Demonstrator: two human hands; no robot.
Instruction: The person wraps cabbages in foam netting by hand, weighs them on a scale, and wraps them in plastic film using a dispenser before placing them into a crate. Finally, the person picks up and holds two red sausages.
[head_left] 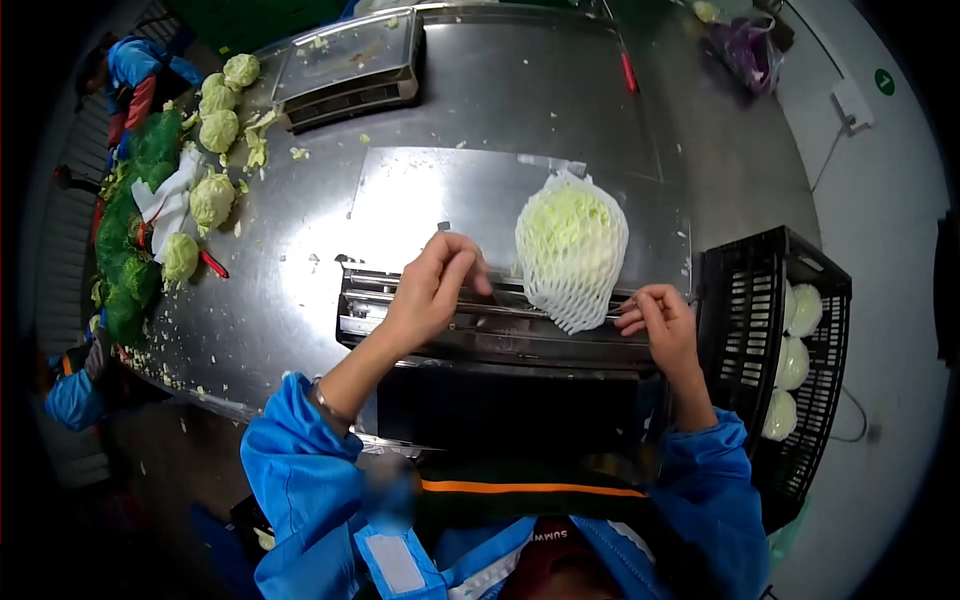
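A pale green cabbage [570, 225] in a white foam net sits on the flat metal plate [440, 185] of a wrapping machine, its netted end over the machine's roller bars [480, 308]. My left hand [438, 285] is to the left of the cabbage, above the bars, with fingers curled and thumb drawn in. My right hand [660, 318] is close to the lower right of the net, thumb and fingers pinched together. Whatever either hand pinches is too thin or hidden to make out. Both hands appear apart from the cabbage.
Black crate [790, 250] with several wrapped cabbages stands at right. A metal-topped machine [350, 65] is at the back. Bare cabbages [212, 200], green net bags [125, 270] and a red-handled tool [213, 264] line the left, near two co-workers. Another red-handled tool [629, 73] lies far right.
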